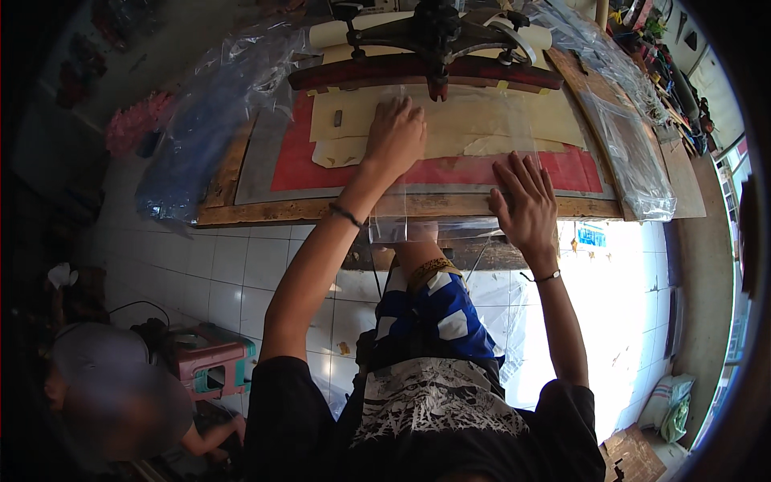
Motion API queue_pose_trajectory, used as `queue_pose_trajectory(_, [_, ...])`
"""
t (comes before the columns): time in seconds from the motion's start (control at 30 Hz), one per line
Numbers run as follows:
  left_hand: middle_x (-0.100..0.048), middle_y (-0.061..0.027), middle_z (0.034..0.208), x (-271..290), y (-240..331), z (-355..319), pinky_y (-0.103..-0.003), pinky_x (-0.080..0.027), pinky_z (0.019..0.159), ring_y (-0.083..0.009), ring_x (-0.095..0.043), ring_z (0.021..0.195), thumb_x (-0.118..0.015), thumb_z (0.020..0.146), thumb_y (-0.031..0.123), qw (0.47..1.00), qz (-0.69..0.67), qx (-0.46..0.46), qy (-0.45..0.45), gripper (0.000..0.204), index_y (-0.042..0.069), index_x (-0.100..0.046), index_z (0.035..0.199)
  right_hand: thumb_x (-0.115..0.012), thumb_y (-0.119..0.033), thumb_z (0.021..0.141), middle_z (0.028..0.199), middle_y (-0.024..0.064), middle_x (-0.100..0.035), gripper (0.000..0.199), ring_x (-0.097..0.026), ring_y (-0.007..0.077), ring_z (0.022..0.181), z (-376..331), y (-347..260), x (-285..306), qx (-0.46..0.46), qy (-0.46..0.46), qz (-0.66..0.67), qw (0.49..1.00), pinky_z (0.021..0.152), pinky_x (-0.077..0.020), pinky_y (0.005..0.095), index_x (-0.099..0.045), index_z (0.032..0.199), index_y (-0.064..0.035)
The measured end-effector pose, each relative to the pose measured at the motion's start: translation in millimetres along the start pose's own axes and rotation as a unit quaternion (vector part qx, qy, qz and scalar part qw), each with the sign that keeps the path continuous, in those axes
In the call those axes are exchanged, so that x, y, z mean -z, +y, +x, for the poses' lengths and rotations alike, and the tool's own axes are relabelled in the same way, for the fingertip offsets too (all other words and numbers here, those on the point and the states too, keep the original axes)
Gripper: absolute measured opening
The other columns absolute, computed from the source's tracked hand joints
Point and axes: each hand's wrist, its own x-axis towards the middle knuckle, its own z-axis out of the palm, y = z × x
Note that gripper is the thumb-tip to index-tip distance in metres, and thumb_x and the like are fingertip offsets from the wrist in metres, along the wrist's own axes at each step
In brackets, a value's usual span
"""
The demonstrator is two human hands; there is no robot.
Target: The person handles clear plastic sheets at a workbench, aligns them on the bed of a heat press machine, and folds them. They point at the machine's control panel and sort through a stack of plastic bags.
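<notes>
A clear plastic sheet (462, 173) lies across the worktable, its near end hanging over the front edge towards my lap. My left hand (397, 136) rests on the sheet's left side, close below the long bar of a press machine (438, 68); its fingers point away, slightly bent, with the tips partly hard to make out. At the sheet's right side my right hand (526, 201) lies palm down with fingers spread. Under the plastic are cream-coloured sheets (450, 120) with torn edges and a red mat (313, 173).
Bunched clear plastic (201, 136) covers the table's left end, and more plastic (634, 161) drapes over the right. A small grey metal piece (337, 118) sits on the cream sheet. At lower left, a person in a cap (100, 345) is beside a pink and green stool (213, 361).
</notes>
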Motion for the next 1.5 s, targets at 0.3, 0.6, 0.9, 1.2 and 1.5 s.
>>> queue_pose_trajectory(0.3, [-0.041, -0.0132, 0.150, 11.9, 43.1, -120.3, -0.052, -0.032, 0.113, -0.0293, -0.040, 0.138, -0.076, 0.066, 0.062, 0.996, 0.014, -0.048, 0.080, 0.099, 0.011, -0.043, 0.144, -0.059, -0.038, 0.088, 0.134, 0.0151, -0.058, 0.040, -0.053, 0.0361, 0.126, -3.9, 4.0, -4.9, 0.010, 0.010, -0.006, 1.000, 0.110, -0.0344, 0.0499, -0.068, 0.118, -0.0141])
queue_pose_trajectory(0.6, [-0.040, -0.0136, 0.150, 13.3, 40.8, -118.6, -0.051, -0.028, 0.116, -0.0295, -0.038, 0.139, -0.076, 0.070, 0.057, 0.995, 0.026, -0.053, 0.082, 0.094, 0.010, -0.043, 0.144, -0.060, -0.045, 0.090, 0.139, 0.0151, -0.053, 0.047, -0.043, 0.0343, 0.135, -2.9, 2.9, 5.1, 0.026, -0.014, 0.004, 1.000, 0.113, -0.0275, 0.0504, -0.063, 0.124, -0.0124])
queue_pose_trajectory(0.9, [-0.038, -0.0169, 0.148, 15.5, 78.8, -204.2, -0.047, -0.031, 0.110, -0.0366, -0.041, 0.133, -0.076, 0.083, 0.033, 0.976, -0.107, 0.001, 0.190, 0.073, 0.004, -0.043, 0.141, -0.075, -0.023, 0.085, 0.145, 0.0216, -0.039, 0.046, -0.042, 0.0346, 0.133, -94.8, -18.9, 22.6, -0.232, 0.102, 0.225, 0.941, 0.107, -0.0364, 0.0471, -0.057, 0.125, -0.0064])
queue_pose_trajectory(1.2, [-0.060, -0.0026, 0.091, -34.7, 76.0, -265.1, -0.024, -0.050, 0.066, -0.0103, -0.060, 0.077, -0.066, 0.093, 0.012, 0.693, -0.636, 0.326, 0.094, 0.033, 0.004, -0.053, 0.122, -0.075, -0.011, 0.086, 0.082, 0.0061, -0.066, 0.035, -0.063, 0.0112, 0.072, -144.0, 6.3, 26.5, -0.370, -0.109, 0.522, 0.760, 0.059, -0.0532, 0.0253, -0.055, 0.110, 0.0019])
queue_pose_trajectory(1.5, [-0.066, -0.0167, 0.108, -41.5, 69.6, -269.2, -0.036, -0.056, 0.077, -0.0262, -0.068, 0.092, -0.060, 0.098, 0.027, 0.662, -0.709, 0.233, 0.064, 0.040, 0.001, -0.048, 0.126, -0.069, -0.015, 0.091, 0.101, 0.0145, -0.071, 0.036, -0.069, 0.0173, 0.079, -173.0, 15.2, 12.0, -0.292, -0.176, 0.549, 0.763, 0.067, -0.0545, 0.0278, -0.049, 0.117, 0.0005])
